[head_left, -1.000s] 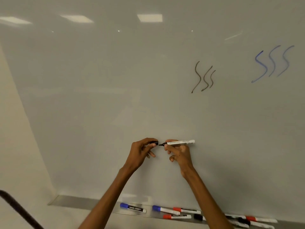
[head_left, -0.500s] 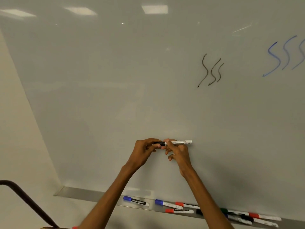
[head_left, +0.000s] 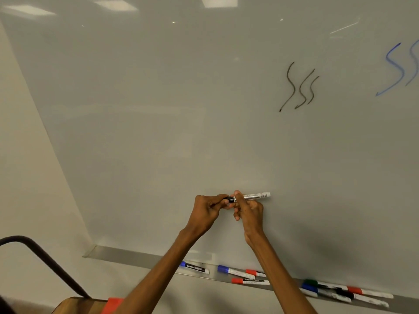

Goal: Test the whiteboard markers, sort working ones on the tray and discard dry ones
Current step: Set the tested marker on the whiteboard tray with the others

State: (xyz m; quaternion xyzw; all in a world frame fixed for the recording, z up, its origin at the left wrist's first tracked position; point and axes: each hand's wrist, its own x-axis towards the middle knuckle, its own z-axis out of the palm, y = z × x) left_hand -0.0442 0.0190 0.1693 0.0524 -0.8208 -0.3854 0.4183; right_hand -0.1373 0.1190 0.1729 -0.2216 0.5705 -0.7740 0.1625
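A glossy white whiteboard [head_left: 158, 109] fills the view. It bears three black squiggles [head_left: 299, 87] up and right of the grips, and blue squiggles [head_left: 394, 69] farther right. The right grip [head_left: 249, 211] pinches the white-barrelled black marker [head_left: 256, 196]. The left grip [head_left: 208, 211] pinches its black cap [head_left: 228, 199], which looks seated or nearly so. Two colours look tested. Whether the capped markers [head_left: 235, 271] on the metal ledge tray [head_left: 127, 257] below the grips are tested, I cannot tell.

Black cap [head_left: 230, 199] mostly behind fingers [head_left: 215, 197]

Dark bent bar [head_left: 56, 266] over wooden piece [head_left: 74, 305]
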